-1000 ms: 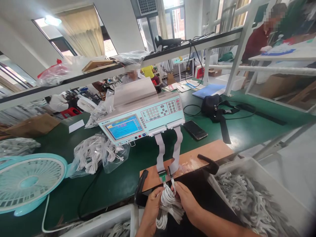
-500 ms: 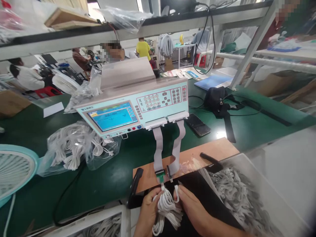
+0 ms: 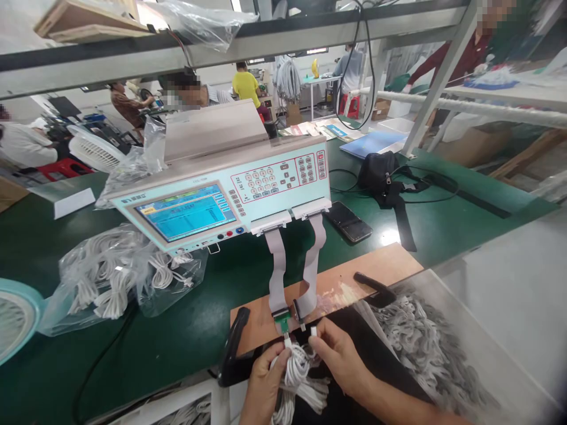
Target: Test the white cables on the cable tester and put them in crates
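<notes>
A coiled white cable [image 3: 297, 367] hangs between my hands. My left hand [image 3: 266, 381] is closed on one plug end of it, thumb and fingers pinching just below the small green circuit board [image 3: 282, 323]. That end meets the board's metal connector. My right hand [image 3: 343, 357] pinches the cable's other white plug [image 3: 314, 332], tip up, apart from the second connector [image 3: 301, 319] close by on its left. Two grey ribbon cables [image 3: 278, 265] run from these connectors up to a bench tester [image 3: 283, 177] with a lit blue screen [image 3: 186, 212].
A copper-coloured board [image 3: 385, 265] with black handles [image 3: 237, 342] lies before me. At right is a bin of cables [image 3: 425, 330]; at left, a bag of cables [image 3: 115, 271] and a fan [image 3: 15, 324]. A phone [image 3: 349, 222] and black pouch [image 3: 378, 177] lie behind. Co-workers sit beyond.
The view has shifted, so the bench appears farther left. My right hand's fingers have moved up around the plug, which now points straighter up. More lines of text show on the tester's screen.
</notes>
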{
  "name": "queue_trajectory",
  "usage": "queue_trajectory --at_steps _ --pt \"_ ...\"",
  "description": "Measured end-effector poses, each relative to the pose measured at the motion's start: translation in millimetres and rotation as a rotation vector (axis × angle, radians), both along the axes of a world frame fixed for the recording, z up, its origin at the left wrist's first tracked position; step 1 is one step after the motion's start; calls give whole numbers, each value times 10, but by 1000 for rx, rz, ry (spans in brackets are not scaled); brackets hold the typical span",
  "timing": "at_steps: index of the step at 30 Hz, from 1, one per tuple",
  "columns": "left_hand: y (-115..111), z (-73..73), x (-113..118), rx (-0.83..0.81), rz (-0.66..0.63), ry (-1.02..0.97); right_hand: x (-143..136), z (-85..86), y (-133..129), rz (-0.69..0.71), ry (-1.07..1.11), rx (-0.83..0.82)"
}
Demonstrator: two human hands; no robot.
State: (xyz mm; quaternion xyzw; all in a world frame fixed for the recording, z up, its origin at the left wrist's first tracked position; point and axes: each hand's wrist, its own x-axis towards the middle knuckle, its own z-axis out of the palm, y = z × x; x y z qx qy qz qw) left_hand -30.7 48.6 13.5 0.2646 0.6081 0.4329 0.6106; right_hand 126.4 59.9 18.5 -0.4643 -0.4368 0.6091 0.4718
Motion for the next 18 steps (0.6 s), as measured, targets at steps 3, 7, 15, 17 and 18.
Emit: queue_trajectory --at_steps 3,7,15,17,18 --pt "5 27 3 13 3 5 -16 13 -10 19 -97 14" --pt "10 66 11 30 -6 -15 -51 62 17 32 -119 -14" --pt "12 19 5 42 -17 4 -106 102 61 -17 -29 -83" --pt "13 3 -3 21 -18 -21 -117 122 76 -25 -7 -137" --pt "15 2 -8 13 -19 -35 -122 132 85 -30 -1 -165"
